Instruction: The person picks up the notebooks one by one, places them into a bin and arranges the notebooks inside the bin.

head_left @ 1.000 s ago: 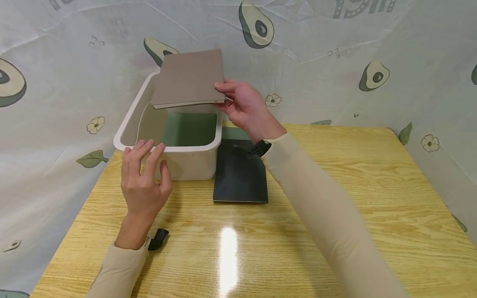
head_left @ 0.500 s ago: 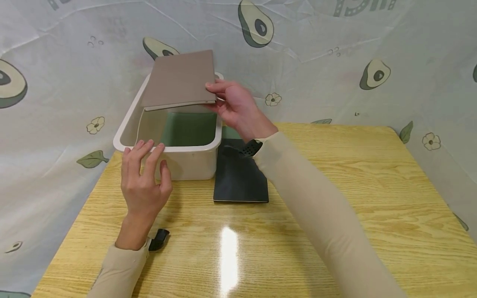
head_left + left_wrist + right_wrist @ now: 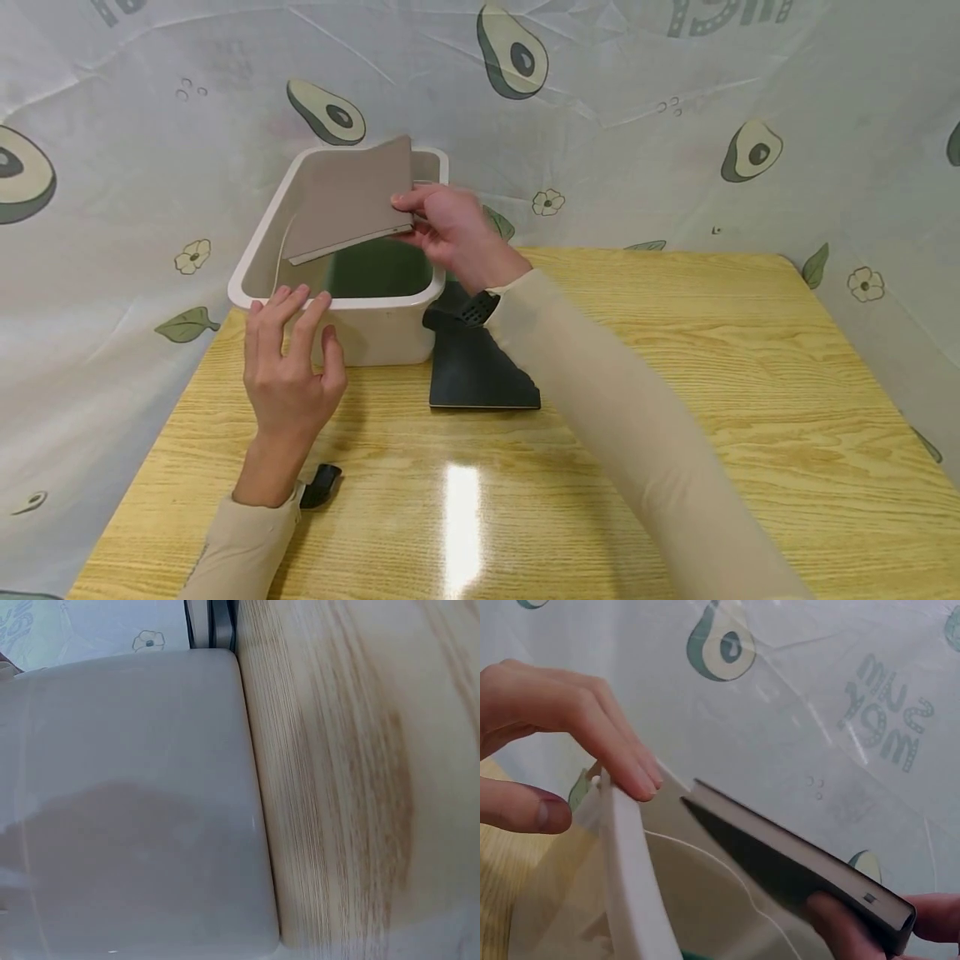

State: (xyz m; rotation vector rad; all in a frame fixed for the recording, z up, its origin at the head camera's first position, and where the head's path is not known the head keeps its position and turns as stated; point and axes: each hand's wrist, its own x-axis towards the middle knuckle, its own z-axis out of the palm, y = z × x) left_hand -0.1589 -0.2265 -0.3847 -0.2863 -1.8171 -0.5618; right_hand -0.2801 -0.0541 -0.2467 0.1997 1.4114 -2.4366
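My right hand (image 3: 457, 229) pinches a taupe-covered book (image 3: 352, 196) by its right edge, thumb on top and fingers beneath. The book tilts, its left end lower, within the mouth of a white plastic bin (image 3: 378, 333). In the right wrist view, the page edges of the book (image 3: 780, 847) show beside the bin rim (image 3: 630, 877). My left hand (image 3: 288, 375) rests its fingertips on the bin's near rim, the thumb standing apart. Inside the bin, a dark green item (image 3: 382, 267) lies partly hidden under the book.
A black book (image 3: 480, 375) lies on the wooden table (image 3: 675, 375) against the bin's right side, partly covered by my right forearm. Behind the table hangs an avocado-print sheet (image 3: 600, 167). The left wrist view shows the bin's outer wall (image 3: 135, 787) close up.
My right hand has moved left and down with the taupe book, and its left end has tipped down into the bin. My left hand has stayed on the rim.
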